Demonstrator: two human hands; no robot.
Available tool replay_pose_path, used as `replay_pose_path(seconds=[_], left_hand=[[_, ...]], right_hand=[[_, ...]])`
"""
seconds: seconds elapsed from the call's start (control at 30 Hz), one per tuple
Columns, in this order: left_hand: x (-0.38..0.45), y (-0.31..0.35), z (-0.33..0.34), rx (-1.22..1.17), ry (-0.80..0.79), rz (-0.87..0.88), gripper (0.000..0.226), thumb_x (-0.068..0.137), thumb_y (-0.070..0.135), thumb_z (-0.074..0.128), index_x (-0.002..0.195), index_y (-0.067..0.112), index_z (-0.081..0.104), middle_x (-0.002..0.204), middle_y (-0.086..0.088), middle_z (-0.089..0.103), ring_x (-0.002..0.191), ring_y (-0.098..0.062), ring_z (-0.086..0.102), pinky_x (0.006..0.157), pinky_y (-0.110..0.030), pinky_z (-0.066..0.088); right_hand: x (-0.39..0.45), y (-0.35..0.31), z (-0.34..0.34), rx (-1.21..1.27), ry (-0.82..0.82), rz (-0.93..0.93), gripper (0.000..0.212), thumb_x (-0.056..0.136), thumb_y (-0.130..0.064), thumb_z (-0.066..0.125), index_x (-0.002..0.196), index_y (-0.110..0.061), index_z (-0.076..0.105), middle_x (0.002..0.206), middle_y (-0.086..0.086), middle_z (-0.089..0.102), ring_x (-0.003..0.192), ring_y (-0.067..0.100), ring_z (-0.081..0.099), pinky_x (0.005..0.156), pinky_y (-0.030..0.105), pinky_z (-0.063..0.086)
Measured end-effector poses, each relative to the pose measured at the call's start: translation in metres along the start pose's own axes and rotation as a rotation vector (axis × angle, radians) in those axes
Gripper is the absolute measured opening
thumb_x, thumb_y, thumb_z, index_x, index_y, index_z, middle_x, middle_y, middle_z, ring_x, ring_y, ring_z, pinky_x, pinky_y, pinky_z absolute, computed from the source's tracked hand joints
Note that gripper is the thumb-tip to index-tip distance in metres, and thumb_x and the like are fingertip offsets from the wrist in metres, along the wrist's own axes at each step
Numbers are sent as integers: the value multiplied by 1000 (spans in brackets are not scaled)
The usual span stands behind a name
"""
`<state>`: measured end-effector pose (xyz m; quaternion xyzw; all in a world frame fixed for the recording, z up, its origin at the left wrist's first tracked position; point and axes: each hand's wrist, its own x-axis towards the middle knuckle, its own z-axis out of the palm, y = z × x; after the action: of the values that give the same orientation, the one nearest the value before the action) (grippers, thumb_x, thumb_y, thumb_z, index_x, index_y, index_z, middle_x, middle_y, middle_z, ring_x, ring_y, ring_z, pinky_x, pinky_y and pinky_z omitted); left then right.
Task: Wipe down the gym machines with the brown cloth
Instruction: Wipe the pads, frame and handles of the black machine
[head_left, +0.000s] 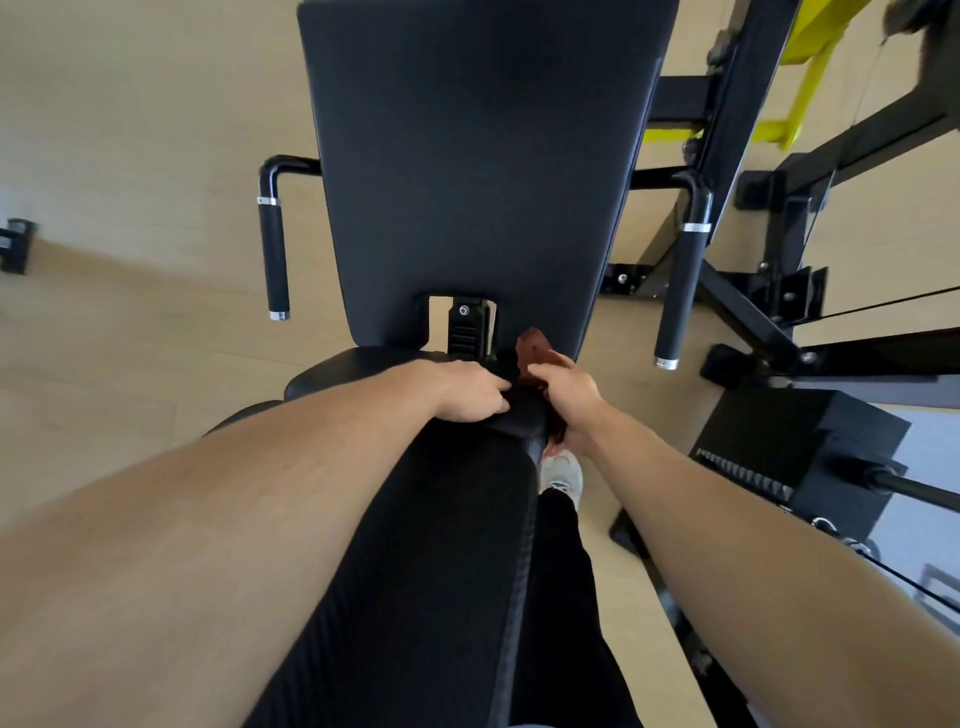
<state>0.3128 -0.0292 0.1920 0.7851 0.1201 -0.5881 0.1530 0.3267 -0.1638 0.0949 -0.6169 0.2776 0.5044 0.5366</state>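
Head view: brown cloth (535, 358) sitting at the seat/back pad (478, 171) junction, right side, in the right hand (563, 392).

Right hand's fingers are curling tight round the cloth, bunching it; the loose end is poking up toward the pad's lower edge, long axis running up the pad. Left hand (467, 389) is lying flat, fingers straight, on the person's knee just left of the cloth, holding nothing. Right hand is nearer; the pad lies directly ahead.
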Motion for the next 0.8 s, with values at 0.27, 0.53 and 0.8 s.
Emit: replay_pose_path(seconds=[0.27,0.53,0.8], left_hand=[[-3,-15,5,-80,52,14,43,101,35,46,142,24,54,148,-7,50,131,-28,49,103,-35,38],[-18,-47,3,-120,162,-43,50,100,45,51,147,25,50,156,-2,42,141,-24,40,115,-36,33],[-71,-111,-2,-74,90,-243,55,104,46,44,152,19,42,159,-4,36,146,-25,33,119,-38,26]], right_hand=[[-92,-8,-3,-507,-133,-258,32,95,-9,50,106,-32,68,100,-8,67,92,11,62,78,25,50],[-27,-23,8,-714,-106,-304,24,91,-33,55,108,-34,72,109,-5,70,109,21,63,90,32,46],[-48,-32,17,-899,-152,-329,29,89,-41,47,113,-45,63,104,-6,69,99,20,66,89,41,57]])
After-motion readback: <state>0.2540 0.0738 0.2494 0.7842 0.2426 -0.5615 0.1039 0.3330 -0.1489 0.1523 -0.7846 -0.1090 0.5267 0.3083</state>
